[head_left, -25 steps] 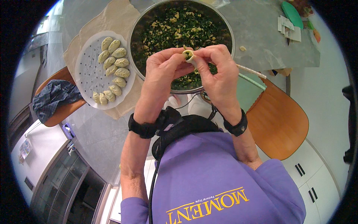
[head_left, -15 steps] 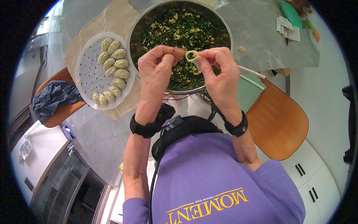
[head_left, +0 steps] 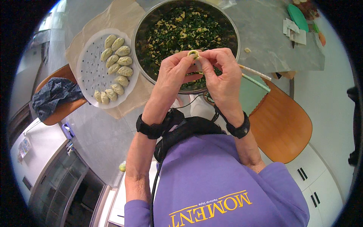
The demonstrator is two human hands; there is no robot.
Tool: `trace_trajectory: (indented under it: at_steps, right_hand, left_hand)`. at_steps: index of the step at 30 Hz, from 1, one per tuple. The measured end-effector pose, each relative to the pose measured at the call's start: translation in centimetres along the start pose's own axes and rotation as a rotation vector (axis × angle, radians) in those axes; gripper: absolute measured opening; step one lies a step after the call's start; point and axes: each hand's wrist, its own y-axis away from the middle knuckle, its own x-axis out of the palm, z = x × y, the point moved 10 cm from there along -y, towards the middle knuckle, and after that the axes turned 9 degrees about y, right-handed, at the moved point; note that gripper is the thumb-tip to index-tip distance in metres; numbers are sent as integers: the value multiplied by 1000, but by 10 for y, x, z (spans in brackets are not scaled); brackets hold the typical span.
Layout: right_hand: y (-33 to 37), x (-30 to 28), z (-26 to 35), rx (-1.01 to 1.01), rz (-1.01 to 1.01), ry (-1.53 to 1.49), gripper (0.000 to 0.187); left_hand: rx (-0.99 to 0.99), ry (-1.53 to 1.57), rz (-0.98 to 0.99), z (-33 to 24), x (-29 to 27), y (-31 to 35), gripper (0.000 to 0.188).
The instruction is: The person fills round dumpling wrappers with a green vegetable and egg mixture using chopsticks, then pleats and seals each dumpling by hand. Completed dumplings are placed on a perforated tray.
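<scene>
Between both my hands is a partly closed dumpling, its pale dough rim curled round a green filling. My left hand pinches its left side, fingers and thumb closed. My right hand grips the right side between thumb and fingers. Fingers cover most of the dough below the rim. Both hands hover over the near part of a large steel bowl of chopped greens with yellow bits. Left of the bowl, several finished pleated dumplings rest in a curve on a round white perforated sheet.
Beige cloth lies under the white sheet on the grey table. A light rod sticks out right of the bowl. Wooden chairs stand at right and left, the left one bearing dark cloth. A green object sits far right.
My left hand has come right and up from beside the dumpling to its rim, where its fingers now meet my right hand's. The dumpling's opening looks narrower. The view has shifted slightly.
</scene>
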Motion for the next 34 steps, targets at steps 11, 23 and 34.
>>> trace_trajectory:
  at_steps: [11,23,34]
  right_hand:
    - [4,7,6,-75,18,96,9]
    - [-3,10,18,-218,108,126,9]
    - [-15,27,-12,78,405,-103,16]
  left_hand:
    - [31,-41,-47,-4,-3,-2,32]
    - [-19,40,-33,6,-8,-2,31]
    - [-94,1,124,3,-14,-3,40]
